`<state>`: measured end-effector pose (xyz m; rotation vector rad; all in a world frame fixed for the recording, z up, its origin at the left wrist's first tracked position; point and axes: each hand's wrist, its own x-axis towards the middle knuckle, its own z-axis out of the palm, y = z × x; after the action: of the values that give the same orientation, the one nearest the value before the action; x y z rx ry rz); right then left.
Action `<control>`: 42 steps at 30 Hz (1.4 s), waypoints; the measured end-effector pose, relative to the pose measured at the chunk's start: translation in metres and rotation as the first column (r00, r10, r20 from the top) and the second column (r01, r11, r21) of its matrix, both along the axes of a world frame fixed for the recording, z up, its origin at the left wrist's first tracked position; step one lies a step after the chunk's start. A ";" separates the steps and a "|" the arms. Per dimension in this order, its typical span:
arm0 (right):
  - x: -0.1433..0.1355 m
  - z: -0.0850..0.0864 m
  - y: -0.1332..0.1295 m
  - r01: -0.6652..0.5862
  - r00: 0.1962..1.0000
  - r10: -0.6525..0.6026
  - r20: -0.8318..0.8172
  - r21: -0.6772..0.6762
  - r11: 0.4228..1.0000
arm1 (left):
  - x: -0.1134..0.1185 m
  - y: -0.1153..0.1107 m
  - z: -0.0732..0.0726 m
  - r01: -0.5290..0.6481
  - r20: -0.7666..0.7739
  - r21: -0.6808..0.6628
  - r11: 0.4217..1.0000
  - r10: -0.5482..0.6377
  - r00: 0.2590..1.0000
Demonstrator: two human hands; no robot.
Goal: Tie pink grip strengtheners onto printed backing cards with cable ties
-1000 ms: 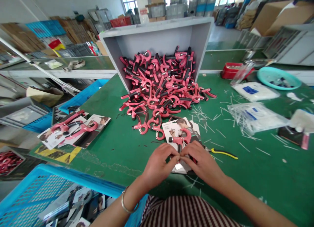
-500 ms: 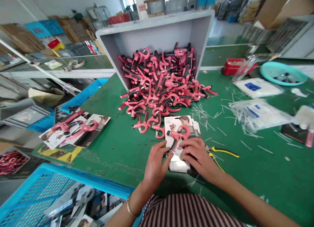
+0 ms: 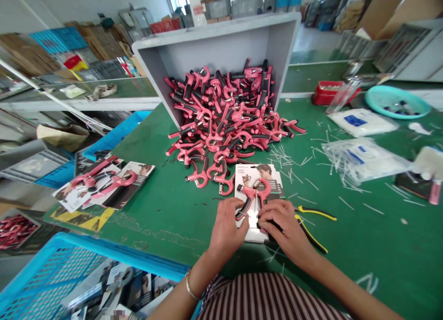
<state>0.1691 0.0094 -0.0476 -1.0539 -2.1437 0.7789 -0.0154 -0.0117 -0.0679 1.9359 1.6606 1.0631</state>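
A pink and black hand grip strengthener [image 3: 265, 187] lies on a printed backing card [image 3: 241, 176], which tops a small stack of cards in front of me. My left hand [image 3: 227, 225] has its thumb and fingers around the left handle. On the other side, my right hand [image 3: 282, 222] curls its fingers around the right handle, whose lower end is partly hidden. A thin white tie strip [image 3: 255, 204] shows between the two handles. Yellow and black pliers [image 3: 316, 213] lie just right of my right hand.
A tipped grey bin [image 3: 218, 38] spills many grip strengtheners [image 3: 224, 112] across the green table [image 3: 173, 214]. Carded strengtheners [image 3: 104, 186] lie left. White strips [image 3: 294, 170], plastic bags [image 3: 367, 158] and a turquoise bowl [image 3: 398, 91] are right. A blue basket [image 3: 65, 246] stands lower left.
My right fingers have moved from the middle of the card to the right handle. Both hands, the strengthener and the top card have shifted slightly right, and more of the pliers shows.
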 end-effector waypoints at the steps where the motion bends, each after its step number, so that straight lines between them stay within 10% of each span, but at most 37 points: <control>1: 0.000 0.001 -0.001 -0.004 1.000 0.004 0.006 0.008 1.000 | 0.000 0.000 0.000 -0.002 0.003 -0.010 1.000 0.002 1.000; 5: 0.030 -0.005 -0.002 -0.008 0.992 0.006 0.124 0.019 1.000 | -0.017 0.001 0.005 0.034 0.106 -0.118 0.992 -0.022 0.994; 10: 0.121 -0.051 0.002 0.267 0.821 -0.301 0.485 0.139 0.954 | -0.036 0.009 0.010 -0.032 0.140 -0.372 0.928 0.090 0.986; 14: 0.160 -0.072 0.014 0.241 0.725 -0.234 0.648 0.079 0.967 | -0.023 0.023 0.013 0.091 0.170 -0.383 0.919 -0.026 0.985; 18: 0.166 -0.050 0.026 0.280 0.878 -0.147 0.456 -0.239 0.930 | -0.023 0.031 0.018 0.058 0.230 -0.400 0.915 0.039 0.972; 23: 0.144 -0.016 0.020 0.083 0.972 -0.222 -0.073 -0.779 0.622 | -0.036 0.029 0.015 -0.038 0.304 -0.344 0.938 0.150 0.941; 26: 0.112 -0.003 0.023 0.064 0.995 -0.098 -0.019 -0.625 0.778 | -0.036 0.032 0.004 -0.003 0.360 -0.372 0.928 0.147 0.921; 29: 0.083 0.012 0.041 0.045 0.946 0.000 0.323 -0.131 0.990 | -0.034 0.035 -0.008 0.043 0.455 -0.389 0.920 0.152 0.878; 33: 0.065 0.029 0.060 -0.198 0.747 -0.026 0.665 0.260 0.945 | -0.034 0.034 -0.013 0.042 0.495 -0.392 0.919 0.172 0.851; 42: 0.046 0.037 0.049 -0.186 0.614 -0.194 0.765 0.379 0.906 | -0.036 0.034 -0.006 0.118 0.524 -0.386 0.915 0.112 0.845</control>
<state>0.2153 0.0583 -0.0108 -1.2949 -2.8456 -0.2963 -0.0514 0.0221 -0.0740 1.2235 1.4083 1.0336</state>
